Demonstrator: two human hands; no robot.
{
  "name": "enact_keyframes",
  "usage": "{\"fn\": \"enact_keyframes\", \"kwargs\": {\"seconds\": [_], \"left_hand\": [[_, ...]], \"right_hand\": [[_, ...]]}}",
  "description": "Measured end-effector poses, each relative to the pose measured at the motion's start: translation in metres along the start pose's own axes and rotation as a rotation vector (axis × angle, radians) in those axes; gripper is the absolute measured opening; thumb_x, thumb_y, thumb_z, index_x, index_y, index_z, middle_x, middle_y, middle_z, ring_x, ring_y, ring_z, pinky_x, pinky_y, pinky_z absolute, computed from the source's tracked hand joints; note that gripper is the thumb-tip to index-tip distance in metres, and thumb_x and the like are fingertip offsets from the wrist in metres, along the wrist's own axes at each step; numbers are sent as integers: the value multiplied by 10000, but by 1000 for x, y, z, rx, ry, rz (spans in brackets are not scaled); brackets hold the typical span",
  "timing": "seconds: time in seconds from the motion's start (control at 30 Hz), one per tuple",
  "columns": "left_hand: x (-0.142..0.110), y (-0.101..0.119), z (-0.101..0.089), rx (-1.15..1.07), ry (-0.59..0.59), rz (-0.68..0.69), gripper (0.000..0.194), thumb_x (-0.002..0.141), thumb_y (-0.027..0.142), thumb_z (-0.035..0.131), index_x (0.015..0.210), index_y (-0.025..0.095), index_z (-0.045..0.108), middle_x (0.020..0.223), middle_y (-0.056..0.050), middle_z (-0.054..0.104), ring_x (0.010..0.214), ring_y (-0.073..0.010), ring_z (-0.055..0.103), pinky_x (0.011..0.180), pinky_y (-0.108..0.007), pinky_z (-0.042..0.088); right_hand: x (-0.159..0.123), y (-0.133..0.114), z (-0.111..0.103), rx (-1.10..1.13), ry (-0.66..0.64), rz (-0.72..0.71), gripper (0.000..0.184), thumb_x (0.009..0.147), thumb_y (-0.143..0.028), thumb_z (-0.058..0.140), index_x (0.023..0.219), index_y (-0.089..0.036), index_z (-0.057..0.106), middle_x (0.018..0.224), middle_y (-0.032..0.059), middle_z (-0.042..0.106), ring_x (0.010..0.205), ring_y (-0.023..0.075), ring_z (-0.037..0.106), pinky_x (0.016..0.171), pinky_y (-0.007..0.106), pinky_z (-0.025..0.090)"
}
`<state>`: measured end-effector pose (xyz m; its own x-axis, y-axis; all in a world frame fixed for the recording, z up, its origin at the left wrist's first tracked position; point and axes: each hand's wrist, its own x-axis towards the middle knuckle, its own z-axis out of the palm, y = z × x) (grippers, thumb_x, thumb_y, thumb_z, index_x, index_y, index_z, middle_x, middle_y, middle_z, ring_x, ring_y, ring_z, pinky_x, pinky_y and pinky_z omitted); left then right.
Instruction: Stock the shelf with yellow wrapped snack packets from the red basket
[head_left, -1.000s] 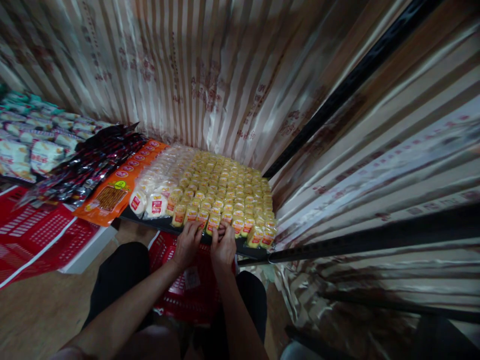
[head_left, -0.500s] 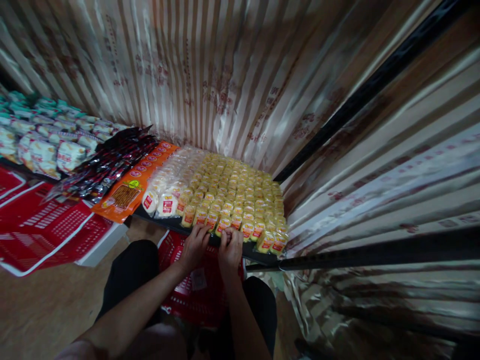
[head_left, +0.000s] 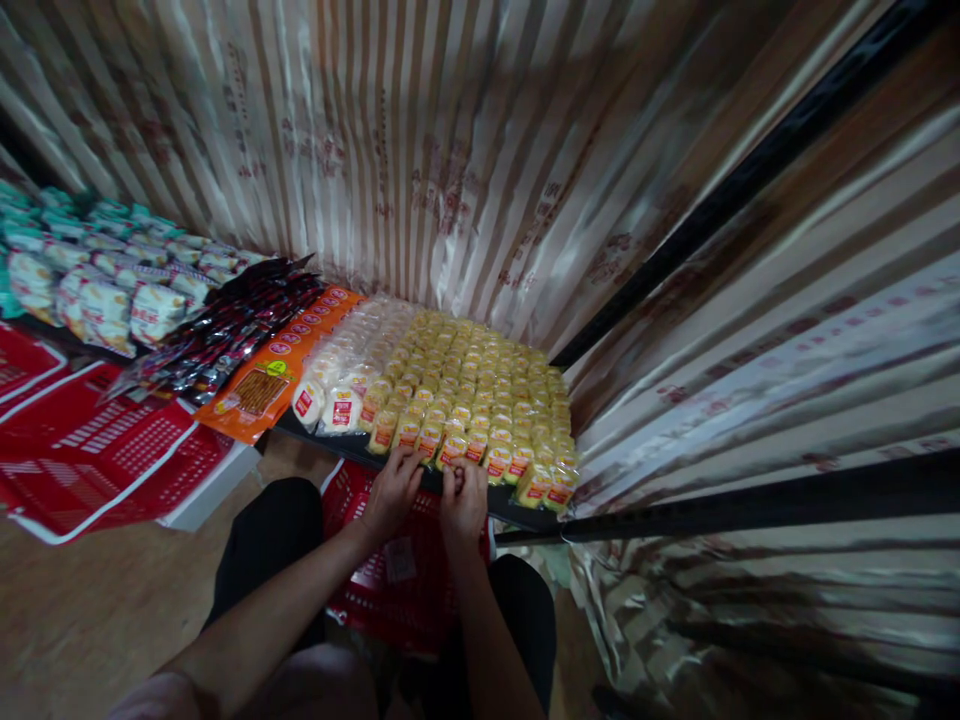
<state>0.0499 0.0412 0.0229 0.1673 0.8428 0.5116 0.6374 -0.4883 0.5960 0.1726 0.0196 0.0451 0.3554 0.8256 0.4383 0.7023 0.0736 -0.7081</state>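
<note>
Rows of small yellow wrapped snack packs (head_left: pixel 480 390) with red and orange labels fill the right end of a black shelf (head_left: pixel 442 480). At the front row, my left hand (head_left: pixel 394 490) has its fingers bent and held together, tips against the lower front of the packs. Just to its right, my right hand (head_left: pixel 463 500) is curled with thumb and fingers close together, touching the same row. The backs of both hands hide whatever may be between the fingers. White round wrapped packs (head_left: pixel 341 408) stand left of the yellow ones.
Left along the shelf lie an orange snack bag (head_left: pixel 259 390), dark shiny bags (head_left: pixel 240 315) and white-and-green bags (head_left: pixel 97 290). A red basket (head_left: pixel 390 580) sits between my knees; another red basket (head_left: pixel 112 450) is at left. Black posts (head_left: pixel 675 250) and striped sheeting (head_left: pixel 450 150) border the shelf.
The view has shifted slightly, so the shelf goods appear a little further right. Both hands stay at the front row, with only slight finger movement.
</note>
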Motion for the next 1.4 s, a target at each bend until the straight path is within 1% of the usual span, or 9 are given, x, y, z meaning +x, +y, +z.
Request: {"fn": "enact_keyframes", "kwargs": {"seconds": [0.13,0.23,0.37,0.47,0.6,0.73,0.97,1.2,1.4], "left_hand": [[-6,0,-10,-26,23,-14,248,880,157,394,1068,188,552,989,-61,541,930,-145,581,841,-281,518],[-10,-3,-20,-14,70,-45,228,874,161,411,1047,187,558,973,-63,528,910,-148,580,820,-286,522],[-12,-10,-33,10,157,-149,212,861,188,453,1050,190,549,973,-66,502,901,-161,569,794,-310,526],[-11,-17,-38,-1,191,-220,205,855,202,462,1042,190,545,1003,-70,482,849,-153,572,761,-312,531],[-4,-26,-38,-20,183,-221,217,849,194,464,1055,196,532,1020,-69,468,844,-147,570,761,-304,529],[5,-31,-33,-35,188,-210,177,849,191,463,1008,192,542,980,-61,465,859,-152,566,762,-300,529],[11,-34,-32,-11,193,-191,245,851,211,473,1093,214,507,1047,-68,465,912,-159,574,770,-294,533],[19,-36,-33,-5,211,-129,206,867,213,468,1067,203,516,993,-58,469,958,-169,546,849,-325,505],[14,-37,-35,5,202,-128,202,864,203,468,1060,197,516,1026,-69,473,997,-178,532,884,-347,487]], "right_hand": [[0,-3,-2,32,17,-23,196,875,-304,428,858,-172,573,828,49,539,734,154,503,706,282,428],[-1,-1,-2,38,22,-18,198,870,-309,440,876,-169,581,816,45,528,707,146,501,693,278,432],[-3,4,1,46,10,-15,214,860,-306,453,924,-158,593,841,53,530,682,136,502,658,267,442],[-4,6,2,49,6,-15,219,854,-307,462,930,-153,598,827,48,522,673,133,502,659,268,448],[-3,4,2,63,1,4,220,854,-315,459,911,-153,597,802,37,502,639,125,489,640,267,449],[-2,-1,1,68,-8,40,206,847,-319,465,896,-166,592,795,29,492,623,122,482,639,270,450],[-2,0,1,57,-12,26,215,853,-324,451,896,-171,596,814,37,510,647,126,489,652,269,450],[-2,1,1,48,-9,-21,208,859,-311,449,888,-174,602,837,44,540,695,134,516,671,276,459],[-4,4,0,64,10,-41,210,869,-289,433,913,-179,607,887,62,546,741,140,530,691,287,477]]}}
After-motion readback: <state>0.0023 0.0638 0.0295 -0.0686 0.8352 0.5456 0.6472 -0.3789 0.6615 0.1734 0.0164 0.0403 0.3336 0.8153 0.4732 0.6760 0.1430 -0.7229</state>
